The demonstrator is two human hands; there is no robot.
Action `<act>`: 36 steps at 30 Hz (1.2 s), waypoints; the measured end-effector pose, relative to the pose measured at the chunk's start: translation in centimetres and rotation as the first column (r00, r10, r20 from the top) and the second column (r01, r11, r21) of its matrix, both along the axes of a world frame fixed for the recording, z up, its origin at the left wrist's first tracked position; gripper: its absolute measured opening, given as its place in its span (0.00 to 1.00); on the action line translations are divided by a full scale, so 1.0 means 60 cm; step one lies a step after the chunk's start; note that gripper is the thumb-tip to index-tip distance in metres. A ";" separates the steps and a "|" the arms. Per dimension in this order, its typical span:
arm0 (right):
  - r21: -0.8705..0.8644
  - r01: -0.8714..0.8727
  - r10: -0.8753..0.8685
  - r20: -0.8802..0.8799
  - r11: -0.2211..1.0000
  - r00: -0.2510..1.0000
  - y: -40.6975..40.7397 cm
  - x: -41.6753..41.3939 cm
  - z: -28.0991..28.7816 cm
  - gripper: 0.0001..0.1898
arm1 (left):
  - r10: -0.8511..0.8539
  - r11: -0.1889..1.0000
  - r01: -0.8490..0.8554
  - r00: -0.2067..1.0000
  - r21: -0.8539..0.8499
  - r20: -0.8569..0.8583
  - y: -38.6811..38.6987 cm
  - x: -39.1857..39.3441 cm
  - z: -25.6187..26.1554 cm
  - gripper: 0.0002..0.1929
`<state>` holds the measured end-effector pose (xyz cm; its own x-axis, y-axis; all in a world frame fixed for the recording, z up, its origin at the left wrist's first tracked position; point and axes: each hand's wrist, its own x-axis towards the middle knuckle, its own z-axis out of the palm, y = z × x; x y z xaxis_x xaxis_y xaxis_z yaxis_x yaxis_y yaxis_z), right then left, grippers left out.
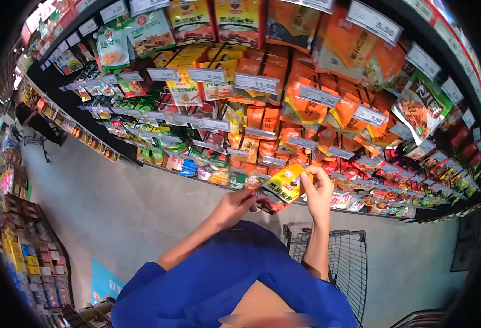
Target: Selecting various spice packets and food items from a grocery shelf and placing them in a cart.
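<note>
Between my two hands is a yellow and dark packet of black pepper powder (280, 189), held tilted with its printed front up. My left hand (235, 207) grips its lower left corner, and some of those fingers are hidden. The upper right corner is pinched between the thumb and fingers of my right hand (318, 189). Similar yellow packets (237, 22) hang at the top of the shelf rack in front of me. Orange spice packets (306, 102) hang on hooks beyond my hands, behind price tags (257, 83).
A wire shopping cart (349, 262) stands by my right side. The rack's bottom edge (175, 174) curves past just beyond my hands. Down the aisle at left are a person in dark clothes (37, 121) and another cart (35, 140). Stocked shelves (39, 254) line the lower left.
</note>
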<state>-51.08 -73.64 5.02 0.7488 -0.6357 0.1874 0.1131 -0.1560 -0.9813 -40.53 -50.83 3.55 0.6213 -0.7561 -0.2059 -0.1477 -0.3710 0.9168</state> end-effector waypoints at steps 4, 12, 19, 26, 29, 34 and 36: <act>0.054 -0.111 0.110 0.019 0.992 0.994 0.052 0.076 0.036 0.04 | 0.119 0.984 -0.135 0.984 -0.114 -0.131 0.053 0.055 -0.012 0.12; -0.061 -0.259 0.261 0.025 0.964 0.965 0.097 0.209 0.139 0.07 | 0.016 0.856 -0.198 0.933 -0.477 -0.359 0.121 0.138 -0.024 0.14; -0.003 -0.287 0.287 0.032 0.958 0.958 0.141 0.283 0.174 0.08 | 0.006 0.811 -0.231 0.922 -0.538 -0.387 0.156 0.198 -0.015 0.14; -0.030 -0.257 0.252 -0.118 0.966 0.960 0.168 0.317 0.189 0.05 | -0.018 0.856 -0.169 0.935 -0.489 -0.354 0.178 0.240 -0.006 0.14; -0.088 -0.166 0.165 -0.014 0.982 0.986 0.157 0.337 0.224 0.05 | -0.074 0.798 -0.189 0.912 -0.572 -0.404 0.184 0.250 -0.006 0.15; -0.140 0.050 0.003 0.353 0.989 0.936 0.071 0.427 0.315 0.09 | -0.104 0.815 -0.099 0.944 -0.570 -0.313 0.212 0.271 -0.024 0.15; -0.061 0.047 -0.018 0.403 0.997 0.915 0.036 0.467 0.345 0.12 | -0.091 0.848 -0.100 0.940 -0.521 -0.329 0.226 0.276 -0.035 0.14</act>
<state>-23.03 -71.46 25.71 0.5805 -0.6336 0.5114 0.4890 -0.2310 -0.8412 -23.98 -37.26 1.44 0.5923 -0.8053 0.0270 0.1978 0.1778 0.9640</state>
